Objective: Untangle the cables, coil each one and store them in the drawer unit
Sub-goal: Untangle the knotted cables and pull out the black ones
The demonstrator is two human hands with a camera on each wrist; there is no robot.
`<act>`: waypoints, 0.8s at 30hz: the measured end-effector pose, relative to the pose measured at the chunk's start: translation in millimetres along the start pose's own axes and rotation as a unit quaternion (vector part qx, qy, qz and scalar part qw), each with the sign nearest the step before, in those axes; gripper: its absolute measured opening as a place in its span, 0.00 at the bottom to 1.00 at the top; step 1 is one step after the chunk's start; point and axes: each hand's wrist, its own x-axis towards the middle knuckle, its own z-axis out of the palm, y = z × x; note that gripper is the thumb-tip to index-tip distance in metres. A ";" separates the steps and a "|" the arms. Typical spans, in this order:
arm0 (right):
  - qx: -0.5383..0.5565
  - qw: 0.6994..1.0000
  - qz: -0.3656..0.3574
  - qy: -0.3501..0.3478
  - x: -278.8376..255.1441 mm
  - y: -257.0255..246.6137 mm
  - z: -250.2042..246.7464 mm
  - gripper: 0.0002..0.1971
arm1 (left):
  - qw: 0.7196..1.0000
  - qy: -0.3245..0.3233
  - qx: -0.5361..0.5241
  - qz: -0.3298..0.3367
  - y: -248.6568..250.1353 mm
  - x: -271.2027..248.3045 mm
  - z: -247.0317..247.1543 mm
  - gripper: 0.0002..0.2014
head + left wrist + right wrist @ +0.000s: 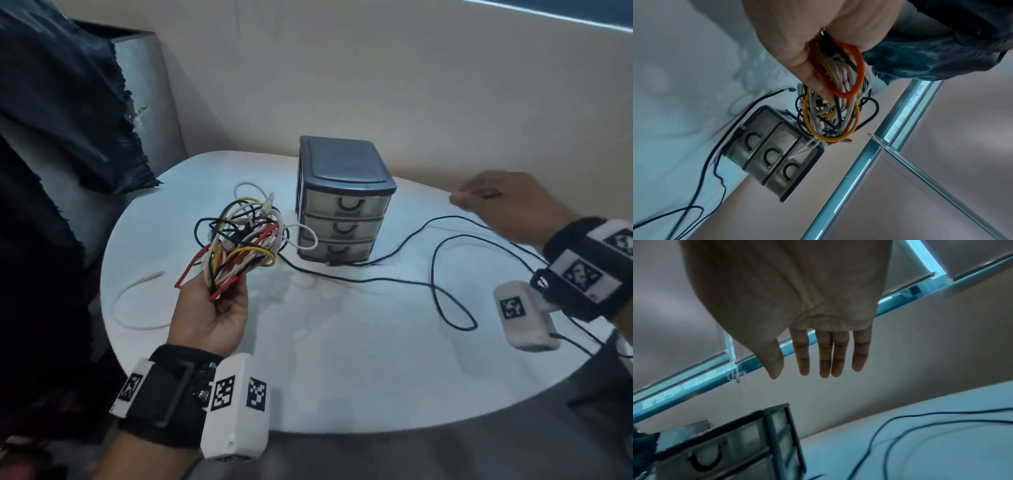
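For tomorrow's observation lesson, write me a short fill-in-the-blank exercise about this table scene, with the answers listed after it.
1. The left hand grips a tangled bundle of cables coloured red, yellow, white and ____.
2. The drawer unit has ____ drawers, all closed.
3. The right hand holds ____, its fingers straight.
4. A long ____ cable lies loose across the white table.

Missing words: black; three; nothing; black
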 end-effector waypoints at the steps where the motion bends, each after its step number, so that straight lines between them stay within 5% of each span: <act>1: -0.005 1.000 0.020 0.000 -5.2 13.0 -0.6 0.15 | 1.000 -0.004 0.006 -0.004 -3.9 -1.7 1.5 0.07; 3: -0.057 0.994 0.089 -0.027 -16.2 38.7 -0.6 0.19 | 1.000 -0.010 0.015 -0.011 -10.7 -4.9 3.4 0.08; 7: -0.103 0.938 0.252 -0.215 -58.2 65.2 22.0 0.41 | 0.999 -0.009 0.043 -0.014 -23.5 -13.2 9.2 0.11; 10: -0.051 0.935 0.236 -0.258 -86.4 66.0 60.7 0.52 | 0.998 -0.014 0.055 -0.013 -30.5 -16.7 11.6 0.10; 14: -0.002 0.938 0.227 -0.261 -77.3 71.3 88.2 0.38 | 0.997 -0.017 0.075 -0.005 -33.9 -18.0 11.0 0.09; 17: -0.157 0.935 0.145 -0.284 -60.4 70.1 90.5 0.06 | 0.996 -0.027 0.081 -0.003 -32.8 -17.4 12.1 0.09; 19: -0.293 0.901 0.102 -0.302 -39.4 73.0 83.3 0.10 | 0.996 -0.035 0.086 0.001 -31.6 -16.5 12.5 0.10; 21: -0.380 0.892 0.077 -0.232 -12.0 77.2 66.9 0.10 | 0.995 -0.042 0.091 0.011 -30.0 -14.9 11.7 0.10; 24: -0.323 0.942 0.090 -0.002 16.3 56.1 29.2 0.09 | 0.994 -0.045 0.099 0.019 -27.7 -13.4 11.3 0.11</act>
